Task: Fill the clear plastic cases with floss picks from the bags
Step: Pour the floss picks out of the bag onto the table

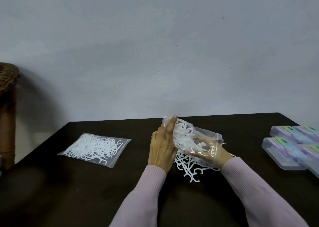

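A clear plastic bag of white floss picks is lifted just above the dark table at its middle. My left hand holds the bag's left end, fingers stretched up along it and thumb hidden. My right hand is inside the bag's open end and shows only blurred through the plastic. Loose floss picks lie spilled on the table under the bag. A second, flat bag of floss picks lies to the left. Clear plastic cases with coloured inserts sit at the right edge.
A grey wall stands right behind the table's far edge. A brown woven object on a brown stand is at the far left, beside the table. Bare dark tabletop lies between the two bags and in front of my arms.
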